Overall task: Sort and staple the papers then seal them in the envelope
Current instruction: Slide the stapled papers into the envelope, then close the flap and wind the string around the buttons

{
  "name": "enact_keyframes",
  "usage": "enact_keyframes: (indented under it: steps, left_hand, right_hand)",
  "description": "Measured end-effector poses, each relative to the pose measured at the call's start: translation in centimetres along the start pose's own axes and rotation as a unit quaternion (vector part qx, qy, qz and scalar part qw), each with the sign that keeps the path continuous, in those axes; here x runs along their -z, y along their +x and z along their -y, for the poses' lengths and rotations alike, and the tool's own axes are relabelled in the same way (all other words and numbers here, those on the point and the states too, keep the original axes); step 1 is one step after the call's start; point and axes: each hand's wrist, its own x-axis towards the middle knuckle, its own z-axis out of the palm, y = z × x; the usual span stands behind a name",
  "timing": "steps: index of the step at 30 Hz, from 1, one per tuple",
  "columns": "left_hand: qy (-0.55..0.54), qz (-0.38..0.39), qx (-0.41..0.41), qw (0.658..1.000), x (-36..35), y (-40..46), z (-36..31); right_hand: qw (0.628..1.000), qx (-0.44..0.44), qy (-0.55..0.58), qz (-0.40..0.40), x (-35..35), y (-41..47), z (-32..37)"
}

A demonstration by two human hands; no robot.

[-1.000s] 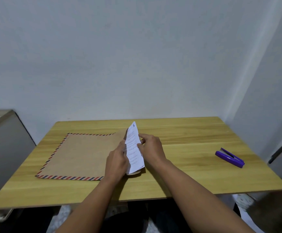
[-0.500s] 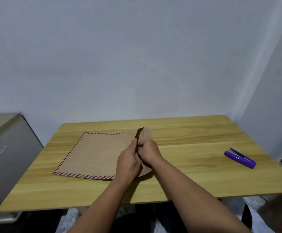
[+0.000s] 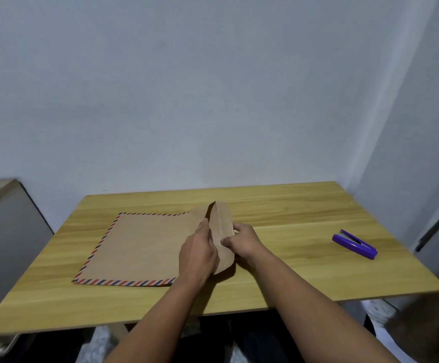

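From my feed, the brown envelope [image 3: 145,247] lies flat on the wooden table [image 3: 291,271], left of centre, with red-and-blue striped edging along its far, left and near sides. Its open end points toward 3 o'clock, and there the flap [image 3: 222,226] stands raised off the table, tilted up with a dark gap showing between it and the envelope body.

I see the left hand [image 3: 197,255] lying palm-down on the envelope's right end, fingers extended toward 12 o'clock and pressed flat against the paper beside the flap's fold; it is not curled around anything, just pressing. The right hand [image 3: 242,242] sits at 3 o'clock of the flap, touching it, thumb and fingers pinched on the flap's outer edge, so it grips the flap. The two hands are just beside each other with the raised flap between them.

No papers show outside the envelope; I cannot tell what is inside it.

The purple stapler [image 3: 354,244] rests on the table well apart from the hands, toward 3 o'clock, near the right edge, untouched.

A grey cabinet [image 3: 6,231] stands beside the table at 9 o'clock, and a pale wall [image 3: 213,87] fills the view at 12 o'clock.
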Motion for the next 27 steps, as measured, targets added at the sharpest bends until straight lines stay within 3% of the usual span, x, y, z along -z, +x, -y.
enact_keyframes:
  steps: [2,5,10,13,18,21,24,27]
  left_hand:
    - [0.001,0.040,-0.029,0.999,0.3,-0.4,-0.7]
    - [0.015,0.092,-0.072,0.993,0.6,-0.4,-0.5]
    - [0.024,0.118,-0.137,0.983,0.7,0.9,0.6]
    - [0.050,0.126,-0.148,0.980,0.5,2.4,1.3]
    - [0.222,0.176,-0.181,0.942,0.1,5.5,4.2]
    - [0.236,0.238,-0.119,0.934,-1.4,4.9,5.3]
    - [0.208,0.187,-0.020,0.960,-3.4,2.9,4.5]
    - [0.100,0.170,0.081,0.977,-4.4,1.5,1.7]
  right_hand:
    - [1.000,-0.005,-0.006,0.023,0.8,-0.1,0.3]
    - [0.989,0.005,-0.140,0.048,3.3,-0.8,2.5]
    - [0.912,0.016,-0.408,0.047,6.4,1.5,5.7]
    - [0.892,0.019,-0.451,0.039,6.8,3.3,7.3]
    - [0.877,0.092,-0.470,-0.047,5.3,7.5,8.4]
    - [0.862,0.130,-0.482,-0.085,3.0,9.4,7.3]
    - [0.853,0.178,-0.486,-0.073,0.4,10.5,4.7]
    - [0.844,0.245,-0.475,-0.044,-0.7,10.4,2.1]
